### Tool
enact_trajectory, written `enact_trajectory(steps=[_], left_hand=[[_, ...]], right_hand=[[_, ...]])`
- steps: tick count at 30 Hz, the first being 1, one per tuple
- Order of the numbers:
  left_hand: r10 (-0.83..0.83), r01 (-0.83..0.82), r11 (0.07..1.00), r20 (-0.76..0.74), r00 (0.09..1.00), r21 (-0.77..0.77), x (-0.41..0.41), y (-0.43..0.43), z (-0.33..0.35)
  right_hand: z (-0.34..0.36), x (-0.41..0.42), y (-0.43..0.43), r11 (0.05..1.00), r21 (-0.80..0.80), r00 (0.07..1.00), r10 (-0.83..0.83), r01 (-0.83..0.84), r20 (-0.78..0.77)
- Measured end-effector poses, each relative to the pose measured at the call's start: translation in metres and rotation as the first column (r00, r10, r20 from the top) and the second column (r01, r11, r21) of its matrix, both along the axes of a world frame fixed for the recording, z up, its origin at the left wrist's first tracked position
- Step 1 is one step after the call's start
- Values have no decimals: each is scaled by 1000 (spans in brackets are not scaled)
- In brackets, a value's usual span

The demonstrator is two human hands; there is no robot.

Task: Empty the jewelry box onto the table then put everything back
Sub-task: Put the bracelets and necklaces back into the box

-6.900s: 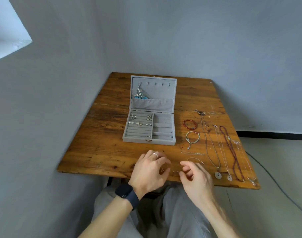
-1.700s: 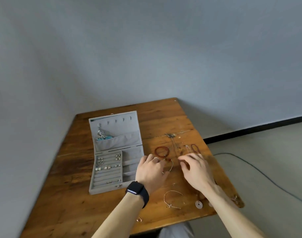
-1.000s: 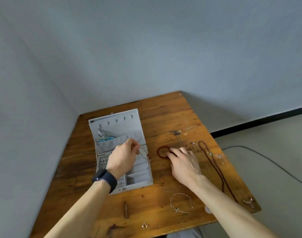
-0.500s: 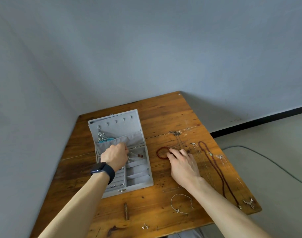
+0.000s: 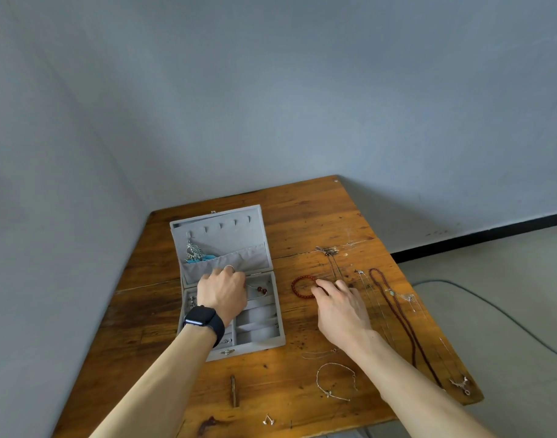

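The grey jewelry box [image 5: 226, 235] stands open on the wooden table [image 5: 305, 210], its lid upright. My left hand [image 5: 222, 294], with a dark watch on the wrist, is over the box's back compartments with its fingers curled down. A thin silver bracelet with red beads [image 5: 260, 290] lies in the back right compartment, its wire running under those fingers. My right hand [image 5: 340, 306] lies flat on the table, fingertips touching the red bead bracelet [image 5: 297, 287] just right of the box.
A dark red bead necklace [image 5: 400, 314] and thin silver chains stretch along the table's right side. A silver bracelet [image 5: 334, 382] and small earrings [image 5: 268, 420] lie near the front edge. A silver and turquoise piece [image 5: 194, 252] hangs in the lid. A cable [image 5: 479, 298] crosses the floor.
My left hand carried the silver bracelet from the table into the box and lowered it into the back right compartment. My right hand stayed at the red bead bracelet.
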State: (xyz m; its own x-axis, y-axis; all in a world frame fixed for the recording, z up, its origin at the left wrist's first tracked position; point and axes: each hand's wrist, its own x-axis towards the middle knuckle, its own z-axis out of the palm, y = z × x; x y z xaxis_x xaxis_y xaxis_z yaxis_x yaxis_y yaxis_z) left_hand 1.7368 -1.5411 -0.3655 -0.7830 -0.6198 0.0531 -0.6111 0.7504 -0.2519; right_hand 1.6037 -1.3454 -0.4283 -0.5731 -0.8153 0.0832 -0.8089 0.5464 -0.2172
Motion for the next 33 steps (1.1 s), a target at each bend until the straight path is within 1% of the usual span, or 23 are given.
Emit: enact_trajectory(steps=[4,8,10,12,14,15,17,19,24,26,33], left_hand=[[6,-7,1000,62,998,7,1,-8,0],[-25,26,999,45,999,-27,-4,-10,-2],[-29,29,1000,-10,1000,-9,-4,-9,-3],[-52,56,998,-111,992,35,-3,-6,-2],[-127,142,988,-194,973,64,1,-1,-5],[-168,187,979,-205,964,76,3,1,-7],[-223,244,963,-175,959,112,9,2,-9],[-243,262,956,-143,959,135,12,2,-9],[-242,270,949,-175,954,163,13,4,-9],[-250,276,946,-162,955,167,12,4,-7],[-330,335,940,-73,941,69,18,8,-20]], right_hand=[[-1,3,-2,1000,5,1000,-11,11,0],[-2,4,-3,1000,10,1000,-11,11,9],[-1,4,-4,1000,5,1000,-20,20,13],[1,3,-4,1000,-2,1000,-24,24,12],[1,2,-4,1000,2,1000,-22,22,4],[0,2,-4,1000,4,1000,-23,23,2],[-1,3,-4,1000,8,1000,-29,29,0],[-2,4,-4,999,9,999,-32,32,-5],[-3,4,-4,1000,5,1000,-29,29,-12],[-3,4,-4,1000,3,1000,-27,27,-15],[-1,4,-4,1000,12,999,-21,22,-45]])
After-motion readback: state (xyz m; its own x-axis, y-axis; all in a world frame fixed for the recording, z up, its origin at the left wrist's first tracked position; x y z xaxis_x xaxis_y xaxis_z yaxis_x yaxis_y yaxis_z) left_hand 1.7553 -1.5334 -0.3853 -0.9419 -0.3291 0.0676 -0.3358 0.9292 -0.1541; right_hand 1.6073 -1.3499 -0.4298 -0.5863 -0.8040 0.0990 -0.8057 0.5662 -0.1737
